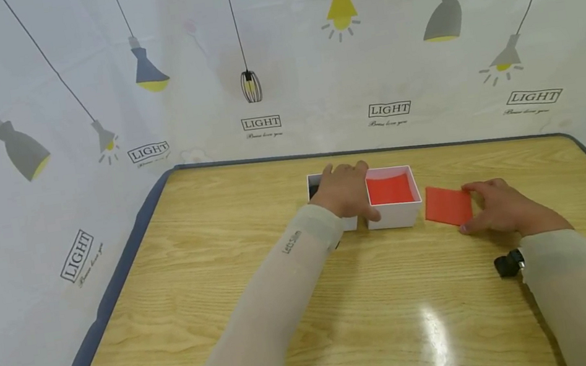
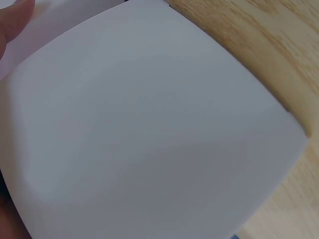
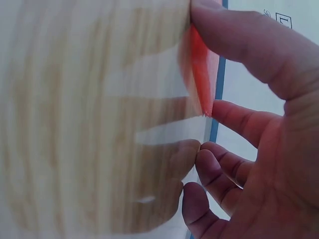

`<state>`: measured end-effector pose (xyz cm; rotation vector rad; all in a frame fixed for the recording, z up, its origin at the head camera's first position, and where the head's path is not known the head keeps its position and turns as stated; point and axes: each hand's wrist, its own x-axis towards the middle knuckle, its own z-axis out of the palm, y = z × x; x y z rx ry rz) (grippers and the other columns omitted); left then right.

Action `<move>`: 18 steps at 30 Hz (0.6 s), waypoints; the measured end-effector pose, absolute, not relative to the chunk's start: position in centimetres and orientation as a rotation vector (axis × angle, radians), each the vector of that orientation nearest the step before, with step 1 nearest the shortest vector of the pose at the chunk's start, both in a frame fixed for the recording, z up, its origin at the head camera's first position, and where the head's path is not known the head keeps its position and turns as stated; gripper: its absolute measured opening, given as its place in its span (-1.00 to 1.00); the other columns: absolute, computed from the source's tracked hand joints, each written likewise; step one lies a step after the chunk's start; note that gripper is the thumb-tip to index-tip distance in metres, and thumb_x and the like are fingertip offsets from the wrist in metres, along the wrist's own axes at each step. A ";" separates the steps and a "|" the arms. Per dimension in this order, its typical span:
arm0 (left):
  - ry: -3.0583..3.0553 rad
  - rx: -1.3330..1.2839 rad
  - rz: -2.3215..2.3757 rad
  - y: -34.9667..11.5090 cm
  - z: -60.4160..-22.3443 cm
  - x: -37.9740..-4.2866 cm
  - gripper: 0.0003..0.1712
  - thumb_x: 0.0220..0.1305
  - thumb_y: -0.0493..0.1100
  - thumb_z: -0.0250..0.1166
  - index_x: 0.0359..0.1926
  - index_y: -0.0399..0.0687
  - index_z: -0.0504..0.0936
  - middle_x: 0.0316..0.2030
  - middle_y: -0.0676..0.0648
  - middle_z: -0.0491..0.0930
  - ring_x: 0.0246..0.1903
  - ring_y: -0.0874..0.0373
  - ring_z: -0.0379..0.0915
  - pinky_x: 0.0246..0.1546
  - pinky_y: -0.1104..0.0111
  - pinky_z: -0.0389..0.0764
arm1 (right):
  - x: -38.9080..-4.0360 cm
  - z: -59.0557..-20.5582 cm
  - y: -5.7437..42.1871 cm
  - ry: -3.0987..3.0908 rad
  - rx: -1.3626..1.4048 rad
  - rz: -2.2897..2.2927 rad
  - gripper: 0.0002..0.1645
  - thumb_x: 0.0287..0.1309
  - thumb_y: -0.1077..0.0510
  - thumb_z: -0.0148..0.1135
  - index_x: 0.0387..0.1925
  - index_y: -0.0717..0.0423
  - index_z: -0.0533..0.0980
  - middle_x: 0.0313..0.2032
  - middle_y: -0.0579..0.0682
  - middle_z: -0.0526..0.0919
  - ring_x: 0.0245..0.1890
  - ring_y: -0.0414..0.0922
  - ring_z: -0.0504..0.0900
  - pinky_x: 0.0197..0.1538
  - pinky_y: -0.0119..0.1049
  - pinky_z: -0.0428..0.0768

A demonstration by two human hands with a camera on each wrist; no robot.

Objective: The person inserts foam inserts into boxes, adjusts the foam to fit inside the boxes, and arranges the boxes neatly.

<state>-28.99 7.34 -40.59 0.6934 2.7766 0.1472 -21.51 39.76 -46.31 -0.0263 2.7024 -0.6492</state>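
Observation:
A white open-topped box (image 1: 394, 216) stands towards the back of the table, with a red square piece (image 1: 389, 190) inside. My left hand (image 1: 342, 192) grips this box at its left side, thumb at the front corner and fingers at the back. Partly hidden under that hand is a second white box (image 1: 350, 223) with something dark in it; a plain white side (image 2: 144, 129) fills the left wrist view. To the right of the boxes, my right hand (image 1: 505, 209) pinches a thin red square sheet (image 1: 447, 206) by its right edge, between thumb and forefinger. The red sheet shows nearly edge-on (image 3: 202, 74) in the right wrist view.
The wooden table (image 1: 198, 265) has a dark blue edge along its back and sides. Behind it hangs a pale cloth (image 1: 307, 81) printed with lamps. A small black device (image 1: 509, 264) sits at the right wrist.

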 end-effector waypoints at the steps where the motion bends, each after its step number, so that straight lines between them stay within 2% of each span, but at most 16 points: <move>1: 2.776 0.694 0.147 7.3 -40.6 -29.0 0.24 0.05 0.41 0.56 0.61 0.14 0.16 0.47 0.07 0.43 0.52 0.10 0.19 0.64 0.03 -0.09 | -21.5 -46.3 39.7 2.706 -0.028 -0.643 0.38 0.03 -0.26 0.61 0.57 0.37 0.08 0.42 0.65 0.00 0.33 0.54 0.19 0.30 0.54 0.32; 10: 2.782 0.699 0.147 7.3 -40.5 -29.0 0.23 0.05 0.41 0.56 0.60 0.14 0.17 0.46 0.08 0.44 0.52 0.10 0.19 0.64 0.03 -0.08 | -21.3 -46.0 39.1 2.748 0.005 -0.643 0.28 -0.01 -0.20 0.63 0.46 0.45 0.17 0.33 0.61 0.14 0.13 0.42 0.34 0.17 0.41 0.48; 18: 2.790 0.705 0.160 7.4 -40.6 -29.0 0.23 0.03 0.39 0.58 0.60 0.14 0.20 0.44 0.09 0.46 0.53 0.11 0.18 0.64 0.04 -0.09 | -21.3 -46.1 38.9 2.747 0.044 -0.662 0.29 -0.02 -0.20 0.62 0.44 0.48 0.16 0.29 0.56 0.20 0.13 0.37 0.35 0.22 0.40 0.45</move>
